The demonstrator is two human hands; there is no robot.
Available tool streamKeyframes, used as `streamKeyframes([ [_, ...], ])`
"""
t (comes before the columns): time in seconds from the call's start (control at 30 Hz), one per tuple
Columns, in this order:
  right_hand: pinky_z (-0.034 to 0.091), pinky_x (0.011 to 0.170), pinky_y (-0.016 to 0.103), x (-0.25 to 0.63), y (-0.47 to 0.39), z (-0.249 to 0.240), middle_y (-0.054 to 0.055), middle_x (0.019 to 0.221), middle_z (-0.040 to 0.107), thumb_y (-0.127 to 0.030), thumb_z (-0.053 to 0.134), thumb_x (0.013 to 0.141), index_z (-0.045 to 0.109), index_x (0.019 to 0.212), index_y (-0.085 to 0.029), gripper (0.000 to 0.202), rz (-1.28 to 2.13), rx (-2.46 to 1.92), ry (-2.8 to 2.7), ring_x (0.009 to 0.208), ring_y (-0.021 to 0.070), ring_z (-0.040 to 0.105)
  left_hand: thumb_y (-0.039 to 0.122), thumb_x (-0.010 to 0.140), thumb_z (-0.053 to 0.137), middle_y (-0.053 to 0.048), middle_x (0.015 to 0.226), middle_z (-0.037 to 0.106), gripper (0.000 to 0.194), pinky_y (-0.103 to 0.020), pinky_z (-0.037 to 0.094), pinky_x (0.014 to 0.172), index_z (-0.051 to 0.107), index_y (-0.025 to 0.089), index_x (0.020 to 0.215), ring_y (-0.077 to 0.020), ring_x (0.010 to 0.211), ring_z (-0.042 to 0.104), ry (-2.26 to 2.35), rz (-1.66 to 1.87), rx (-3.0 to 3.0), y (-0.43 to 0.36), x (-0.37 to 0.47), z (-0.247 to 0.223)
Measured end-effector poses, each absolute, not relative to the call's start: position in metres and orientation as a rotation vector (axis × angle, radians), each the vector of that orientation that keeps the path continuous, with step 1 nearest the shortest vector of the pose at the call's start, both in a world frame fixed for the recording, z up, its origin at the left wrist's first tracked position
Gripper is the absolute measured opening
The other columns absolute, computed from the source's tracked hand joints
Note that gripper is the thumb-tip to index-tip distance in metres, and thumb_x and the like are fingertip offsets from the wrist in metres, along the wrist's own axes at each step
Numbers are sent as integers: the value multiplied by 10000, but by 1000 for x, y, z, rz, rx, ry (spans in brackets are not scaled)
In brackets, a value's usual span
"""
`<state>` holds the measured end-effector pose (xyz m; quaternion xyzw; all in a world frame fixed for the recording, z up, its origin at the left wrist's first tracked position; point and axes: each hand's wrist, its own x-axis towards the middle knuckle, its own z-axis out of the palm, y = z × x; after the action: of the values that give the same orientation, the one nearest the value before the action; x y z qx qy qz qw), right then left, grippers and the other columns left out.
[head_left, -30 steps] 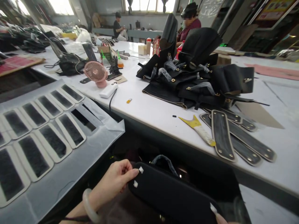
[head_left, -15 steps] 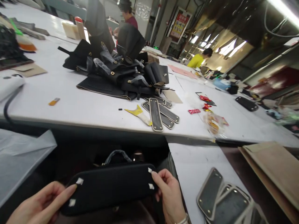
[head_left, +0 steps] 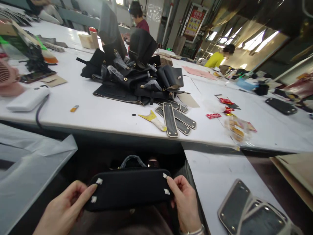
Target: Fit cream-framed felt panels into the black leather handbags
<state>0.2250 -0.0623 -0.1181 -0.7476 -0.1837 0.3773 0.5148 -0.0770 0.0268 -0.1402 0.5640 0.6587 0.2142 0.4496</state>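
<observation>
A black, round-cornered bag bottom panel (head_left: 130,191) is stretched between my hands, with small white patches at its corners. My left hand (head_left: 67,204) pinches the panel's left end, thumb on top beside the upper white patch. At the other end, my right hand (head_left: 184,200) grips the edge with its thumb by the upper right patch. Just behind the panel shows a plastic-wrapped handle (head_left: 133,159); whether it joins the panel is hidden. Grey, pale-edged strips with metal studs (head_left: 234,204) lie at my lower right.
Black bag pieces (head_left: 132,78) are heaped on the white table (head_left: 110,119). In front lie more studded strips (head_left: 170,120) and a yellow-edged scrap (head_left: 153,120). Red packets (head_left: 213,116) and wrapped food (head_left: 237,129) are farther right. Two people work across the table; another sits far left.
The view has swung left, so the table things appear farther right. Both hands still hold the panel, which now looks more level.
</observation>
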Motion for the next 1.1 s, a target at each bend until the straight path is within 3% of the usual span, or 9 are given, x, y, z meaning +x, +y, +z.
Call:
streamKeyframes([
  [0.33, 344, 346, 206, 227, -67, -129, -68, 551, 416, -668, 651, 751, 477, 713, -209, 492, 784, -1899, -606, 413, 96, 390, 631, 818, 535, 69, 548, 465, 410, -238, 421, 484, 468, 232, 751, -148, 474, 518, 1568, 667, 1424, 17, -61, -118],
  [0.4, 343, 337, 212, 226, -67, -132, -71, 550, 415, -675, 657, 741, 472, 726, -212, 499, 767, -1880, -606, 408, 99, 385, 602, 838, 531, 64, 597, 489, 373, -235, 430, 473, 483, 233, 832, -150, 498, 529, 1544, 708, 1427, 16, -62, -119],
  [0.5, 347, 333, 217, 225, -66, -134, -71, 571, 429, -681, 664, 728, 478, 772, -215, 504, 741, -1850, -587, 421, 108, 397, 535, 881, 509, 61, 665, 488, 369, -236, 458, 522, 507, 238, 1100, -145, 545, 526, 1541, 790, 1543, 15, -62, -118],
  [0.6, 364, 368, 220, 223, -66, -134, -60, 603, 466, -661, 642, 761, 494, 866, -211, 485, 694, -1849, -639, 464, 127, 437, 448, 923, 472, -8, 948, 579, 403, -270, 513, 743, 493, 264, 1281, -161, 786, 593, 1514, 866, 1737, 17, -59, -115],
  [0.7, 390, 470, 239, 224, -65, -130, -47, 628, 482, -625, 584, 824, 519, 956, -195, 455, 557, -1853, -805, 533, 144, 465, 362, 955, 416, -53, 1348, 469, 334, -345, 444, 1012, 588, 279, 1229, -209, 1183, 513, 1395, 885, 1858, 21, -57, -114],
  [0.83, 385, 567, 288, 229, -66, -122, -23, 633, 479, -616, 553, 842, 594, 979, -178, 461, 429, -1875, -985, 589, 175, 469, 299, 964, 379, -33, 1451, 415, 342, -385, 394, 1097, 663, 281, 1153, -223, 1292, 451, 1297, 821, 2002, 26, -62, -113],
  [0.9, 415, 669, 347, 227, -68, -116, 56, 768, 573, -571, 484, 902, 644, 1029, -158, 460, 183, -1924, -1220, 718, 230, 534, 287, 971, 366, -24, 1470, 413, 351, -408, 367, 1120, 660, 285, 1163, -224, 1321, 426, 1297, 769, 2128, 27, -66, -108],
  [0.97, 405, 839, 425, 218, -70, -108, 144, 1033, 618, -470, 397, 972, 647, 1137, -131, 453, -147, -1931, -1506, 954, 301, 551, 289, 980, 364, -22, 1476, 418, 351, -460, 340, 1131, 629, 293, 1209, -232, 1340, 405, 1338, 726, 2288, 24, -67, -101],
  [1.1, 240, 1084, 484, 182, -64, -97, 158, 1409, 455, -325, 342, 1008, 514, 1339, -68, 452, -322, -1844, -1915, 1313, 335, 347, 260, 980, 387, -7, 1494, 396, 382, -540, 212, 1165, 506, 296, 1341, -248, 1396, 311, 1347, 645, 2645, 15, -51, -85],
])
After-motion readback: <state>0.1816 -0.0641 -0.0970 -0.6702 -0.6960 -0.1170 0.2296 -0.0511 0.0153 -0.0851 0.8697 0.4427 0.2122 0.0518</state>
